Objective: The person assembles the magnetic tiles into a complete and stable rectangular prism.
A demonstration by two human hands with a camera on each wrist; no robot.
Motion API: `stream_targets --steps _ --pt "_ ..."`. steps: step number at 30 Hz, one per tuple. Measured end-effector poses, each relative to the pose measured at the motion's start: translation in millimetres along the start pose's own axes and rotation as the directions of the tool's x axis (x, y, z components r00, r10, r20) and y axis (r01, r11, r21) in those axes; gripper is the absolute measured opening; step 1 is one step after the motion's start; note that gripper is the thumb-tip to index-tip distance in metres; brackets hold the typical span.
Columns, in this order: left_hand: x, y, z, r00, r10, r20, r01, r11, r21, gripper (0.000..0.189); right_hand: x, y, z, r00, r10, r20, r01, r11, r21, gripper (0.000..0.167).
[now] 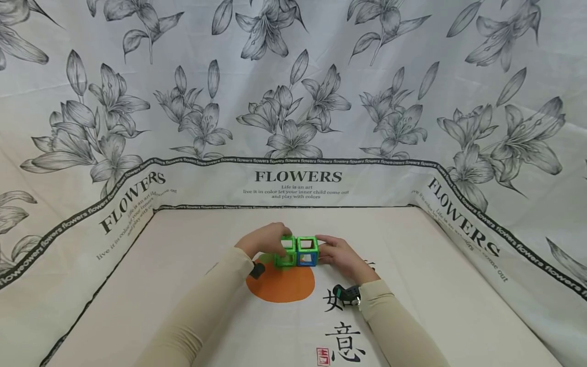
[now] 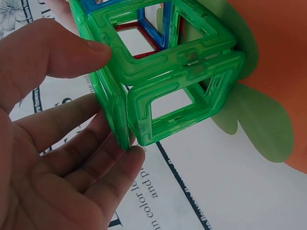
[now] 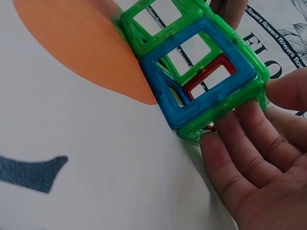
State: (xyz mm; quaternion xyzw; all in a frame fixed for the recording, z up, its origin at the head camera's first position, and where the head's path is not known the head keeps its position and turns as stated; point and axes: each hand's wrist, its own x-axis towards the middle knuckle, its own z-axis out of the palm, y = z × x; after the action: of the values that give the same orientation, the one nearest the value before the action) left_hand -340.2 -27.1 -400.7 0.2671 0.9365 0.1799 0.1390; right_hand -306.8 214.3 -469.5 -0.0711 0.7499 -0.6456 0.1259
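Two cubes of see-through magnetic tiles stand side by side on the printed tabletop cloth. The left cube [image 1: 286, 253] shows green frames; the right cube [image 1: 307, 252] mixes green, blue and some red ones. My left hand [image 1: 265, 240] holds the left cube's outer side, its thumb at the top edge and fingertips behind a green tile [image 2: 112, 108] that leans slightly out from the cube. At the other end, my right hand [image 1: 340, 257] grips the right cube, with fingertips along its green outer side and the thumb [image 3: 288, 90] at a corner.
Beneath and in front of the cubes lies an orange fruit print [image 1: 281, 285] with green leaves. Black brush characters [image 1: 345, 342] run down the cloth at right. A flower-printed curtain [image 1: 293, 183] rises along the back and both sides of the tabletop.
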Motion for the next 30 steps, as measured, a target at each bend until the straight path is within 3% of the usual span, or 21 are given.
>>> stream_targets --steps 14,30 --pt "1.0 2.0 -1.1 0.999 -0.026 0.019 0.027 0.998 -0.049 0.057 -2.7 -3 1 1.0 -0.001 0.005 0.001 1.0 -0.003 0.057" --pt "1.7 -9.1 0.7 1.0 -0.007 0.023 0.009 0.998 -0.057 0.054 -3.2 -2 4 1.0 -0.002 0.007 0.002 1.0 -0.01 0.056"
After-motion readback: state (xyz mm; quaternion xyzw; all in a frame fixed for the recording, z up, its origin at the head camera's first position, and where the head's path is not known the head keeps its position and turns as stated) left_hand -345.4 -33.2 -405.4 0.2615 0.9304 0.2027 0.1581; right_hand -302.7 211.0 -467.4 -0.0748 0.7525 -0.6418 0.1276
